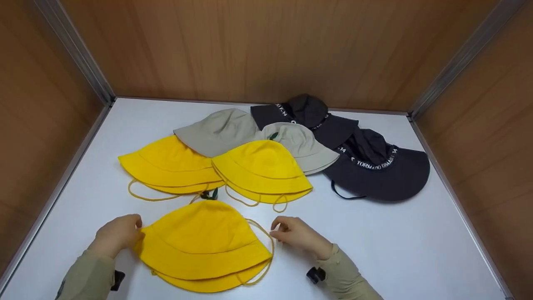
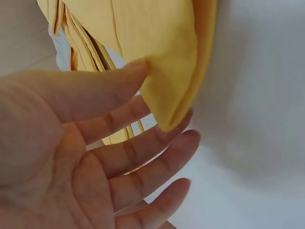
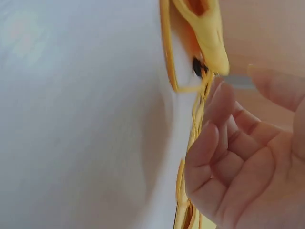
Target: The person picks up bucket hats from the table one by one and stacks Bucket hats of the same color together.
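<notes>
In the head view a yellow bucket hat (image 1: 204,237), folded flat, is at the front with its crown pointing away from me. My left hand (image 1: 120,233) pinches the left corner of its brim. The left wrist view shows the thumb (image 2: 128,78) on the near face of the yellow cloth (image 2: 162,57), with fingers behind it. My right hand (image 1: 297,234) is beside the hat's right side, close to its looped yellow chin cord (image 1: 271,246). In the right wrist view the thumb stands apart from the loosely curled fingers (image 3: 202,148), with nothing between them.
Behind lie two more yellow hats (image 1: 175,164) (image 1: 262,166), two grey-beige hats (image 1: 225,129) (image 1: 306,146) and two dark caps (image 1: 308,112) (image 1: 383,173) with white lettering, overlapping on the white table (image 1: 416,250). Wooden panels (image 1: 266,50) enclose the back and sides.
</notes>
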`<state>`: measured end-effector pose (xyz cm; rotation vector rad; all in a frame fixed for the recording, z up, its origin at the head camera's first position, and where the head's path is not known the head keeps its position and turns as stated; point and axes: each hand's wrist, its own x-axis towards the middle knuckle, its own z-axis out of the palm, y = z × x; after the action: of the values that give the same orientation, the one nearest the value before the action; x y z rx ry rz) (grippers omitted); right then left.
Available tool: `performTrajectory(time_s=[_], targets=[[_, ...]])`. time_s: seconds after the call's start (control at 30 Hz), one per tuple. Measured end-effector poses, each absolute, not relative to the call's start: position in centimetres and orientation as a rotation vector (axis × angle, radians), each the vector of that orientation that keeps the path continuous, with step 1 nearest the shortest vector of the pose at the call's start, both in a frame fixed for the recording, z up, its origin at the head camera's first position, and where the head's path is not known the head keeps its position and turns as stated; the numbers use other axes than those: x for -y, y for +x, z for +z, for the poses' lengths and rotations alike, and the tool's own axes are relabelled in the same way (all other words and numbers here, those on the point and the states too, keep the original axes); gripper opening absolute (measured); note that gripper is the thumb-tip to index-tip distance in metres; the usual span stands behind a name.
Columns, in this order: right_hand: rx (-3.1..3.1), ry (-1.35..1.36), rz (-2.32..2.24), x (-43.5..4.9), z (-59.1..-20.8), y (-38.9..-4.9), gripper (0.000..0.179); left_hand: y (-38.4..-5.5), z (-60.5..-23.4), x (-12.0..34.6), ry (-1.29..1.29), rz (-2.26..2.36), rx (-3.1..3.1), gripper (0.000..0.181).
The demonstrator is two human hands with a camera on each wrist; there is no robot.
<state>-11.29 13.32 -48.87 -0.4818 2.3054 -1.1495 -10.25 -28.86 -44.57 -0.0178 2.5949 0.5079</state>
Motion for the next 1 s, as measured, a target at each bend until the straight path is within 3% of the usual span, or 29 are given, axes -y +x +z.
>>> performTrajectory(time_s=[0.37,0.67,0.83,1.0], targets=[[-2.102,-0.188,-1.553,-18.9,-50.0,-12.3,0.035,-10.6,-44.3,24.6,0.045,0.671,-2.742,0.029],[-2.008,0.086,-1.780,-20.9,-51.9,-11.9,0.032,-11.4,-44.9,20.7,0.064,0.833,-2.816,0.025],[-1.704,0.242,-2.179,-22.4,-52.8,-11.5,0.016,-12.7,-45.1,18.6,0.046,0.973,-2.806,0.025],[-1.439,0.241,-2.418,-23.1,-53.2,-11.3,0.024,-14.1,-45.3,16.9,0.020,1.089,-2.765,0.022]])
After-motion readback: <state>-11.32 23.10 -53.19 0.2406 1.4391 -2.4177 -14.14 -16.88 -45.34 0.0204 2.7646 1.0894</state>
